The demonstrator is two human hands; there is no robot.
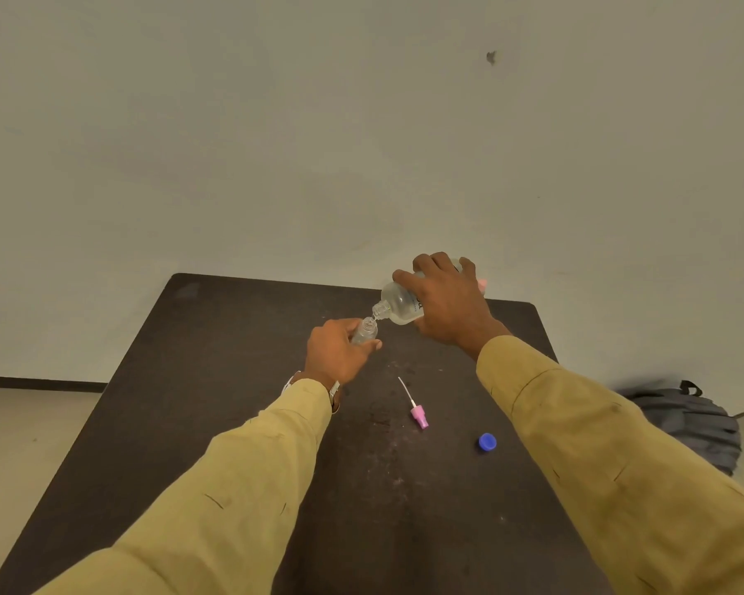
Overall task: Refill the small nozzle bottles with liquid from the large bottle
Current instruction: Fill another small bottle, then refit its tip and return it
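Observation:
My right hand (447,300) grips the large clear bottle (398,303) and holds it tipped to the left, its open mouth right over the neck of a small clear bottle (367,330). My left hand (338,352) holds that small bottle upright above the dark table (241,380). The small bottle's pink nozzle top (417,412) with its thin white tube lies on the table in front of my hands. A blue cap (487,442) lies to its right. Something pink (483,285) peeks out behind my right hand; I cannot tell what it is.
A dark grey backpack (692,427) sits on the floor to the right of the table. A pale wall stands just behind the table's far edge. The tabletop has pale scuffs near the middle.

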